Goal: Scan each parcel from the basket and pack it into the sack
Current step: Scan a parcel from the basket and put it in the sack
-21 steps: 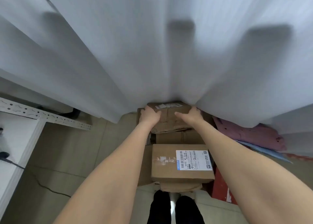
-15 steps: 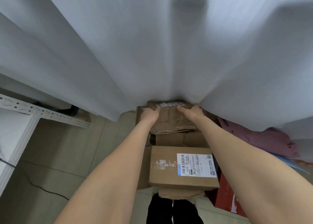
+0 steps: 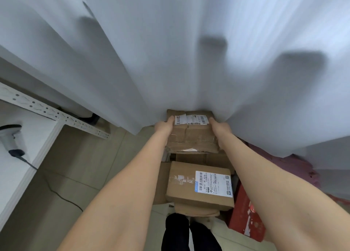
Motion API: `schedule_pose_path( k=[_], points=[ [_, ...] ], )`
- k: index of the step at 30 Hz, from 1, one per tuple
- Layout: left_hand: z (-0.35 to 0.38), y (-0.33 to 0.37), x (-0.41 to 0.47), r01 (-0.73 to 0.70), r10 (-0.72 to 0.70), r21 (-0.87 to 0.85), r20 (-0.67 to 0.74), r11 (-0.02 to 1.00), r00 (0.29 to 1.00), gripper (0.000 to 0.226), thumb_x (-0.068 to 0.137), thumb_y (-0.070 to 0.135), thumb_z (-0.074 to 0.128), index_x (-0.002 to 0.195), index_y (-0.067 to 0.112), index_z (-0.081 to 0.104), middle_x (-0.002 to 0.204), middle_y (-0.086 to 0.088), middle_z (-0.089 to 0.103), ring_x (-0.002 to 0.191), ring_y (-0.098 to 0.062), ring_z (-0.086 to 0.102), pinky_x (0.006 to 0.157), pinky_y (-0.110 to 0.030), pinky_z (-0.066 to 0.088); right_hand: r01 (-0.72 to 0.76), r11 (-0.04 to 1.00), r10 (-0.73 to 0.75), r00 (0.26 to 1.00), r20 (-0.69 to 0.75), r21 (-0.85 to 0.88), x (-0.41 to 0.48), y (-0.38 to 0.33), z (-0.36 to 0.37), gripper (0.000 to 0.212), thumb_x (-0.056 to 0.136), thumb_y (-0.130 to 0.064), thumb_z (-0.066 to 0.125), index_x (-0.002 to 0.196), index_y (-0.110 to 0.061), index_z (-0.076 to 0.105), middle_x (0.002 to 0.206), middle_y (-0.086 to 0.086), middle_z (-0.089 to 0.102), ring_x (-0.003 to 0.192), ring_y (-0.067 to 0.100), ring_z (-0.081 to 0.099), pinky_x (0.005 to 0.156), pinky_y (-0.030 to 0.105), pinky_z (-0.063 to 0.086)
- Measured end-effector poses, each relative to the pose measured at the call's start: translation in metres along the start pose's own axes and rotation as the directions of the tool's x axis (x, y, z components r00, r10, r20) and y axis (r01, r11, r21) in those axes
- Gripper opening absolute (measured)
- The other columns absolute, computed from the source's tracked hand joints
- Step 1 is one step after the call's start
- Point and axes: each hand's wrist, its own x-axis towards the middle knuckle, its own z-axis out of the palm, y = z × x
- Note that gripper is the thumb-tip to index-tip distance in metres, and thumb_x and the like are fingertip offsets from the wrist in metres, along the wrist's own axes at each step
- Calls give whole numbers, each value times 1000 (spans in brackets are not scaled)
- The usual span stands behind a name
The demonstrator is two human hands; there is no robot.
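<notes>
A worn brown cardboard parcel [image 3: 191, 133] with white shipping labels on top sits at the far end of a pile of parcels. My left hand [image 3: 164, 126] grips its left side and my right hand [image 3: 220, 128] grips its right side. Its far edge is just under the hem of a large white sack [image 3: 170, 51] that fills the upper view. Closer to me lies a second brown parcel [image 3: 198, 186] with a white and blue barcode label. More boxes lie beneath both. The basket cannot be made out.
A handheld barcode scanner [image 3: 12, 138] with a cable lies on a white table [image 3: 37, 133] at the left. A red box [image 3: 246, 212] stands right of the pile, pink cloth [image 3: 287, 163] beyond it. Tiled floor [image 3: 75, 165] lies between table and pile.
The parcel in both hands has come out further from under the sack, so its top labels now show. The view has shifted and the scanner on the table has come into sight.
</notes>
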Motion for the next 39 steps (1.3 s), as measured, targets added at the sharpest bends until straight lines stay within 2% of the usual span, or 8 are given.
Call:
schedule_pose_path(
  k=[9,13,18,21,25,29,33,39],
  points=[
    [-60,40,-98,-20,22,17,-81,1000,996,34,89,22,55,117,2,59,108,-16,64,101,-31,63,87,-39,52,-26,1000,24,984,174,12,-96,-55,-11,50,85,-40,71,121,-8,60,95,9,63,85,28,60,54,30,42],
    [-98,57,-137,-87,77,-51,-175,995,982,19,91,23,56,93,5,59,105,-15,64,103,-30,61,95,-40,49,-38,998,24,957,289,44,-140,-77,-6,59,75,-49,77,119,-15,57,101,9,63,91,32,60,85,53,51],
    [-152,76,-187,-239,204,-98,-281,966,938,33,91,33,60,106,5,51,111,-15,64,103,-31,62,91,-41,52,8,1000,-11,910,414,10,-195,-99,7,70,65,-67,75,113,-22,56,106,8,62,95,26,61,75,39,51],
    [-183,84,-218,-335,274,-110,-372,936,887,47,91,35,59,121,0,51,107,-13,64,99,-29,62,85,-37,52,51,999,-34,841,540,-16,-224,-115,16,68,61,-67,77,108,-24,54,114,13,60,106,29,60,93,50,49],
    [-219,84,-252,-442,279,-244,-499,863,821,39,91,33,60,118,5,55,84,-3,63,78,-18,60,67,-31,52,157,988,-114,738,666,-5,-262,-134,33,46,71,-55,75,101,-26,57,111,14,64,101,31,64,87,55,54],
    [-251,69,-280,-487,186,-426,-576,763,796,86,77,45,74,145,12,33,136,-10,49,124,-29,48,103,-47,41,167,982,-179,683,708,87,-298,-138,57,43,73,-47,76,105,-23,59,105,11,65,97,29,64,79,50,56],
    [-269,49,-306,-370,162,-600,-372,709,914,110,65,57,79,150,19,21,151,-12,30,137,-39,29,105,-67,26,105,974,-223,620,752,202,-331,-133,88,60,76,-37,76,127,-19,50,118,14,65,105,31,64,90,54,53],
    [-292,22,-322,-388,316,-602,-227,698,921,70,69,51,79,128,24,53,122,-8,62,110,-29,56,79,-56,48,24,969,-227,483,846,246,-382,-114,128,47,81,-26,74,124,-16,57,112,12,71,106,29,66,88,48,55]
  ],
)
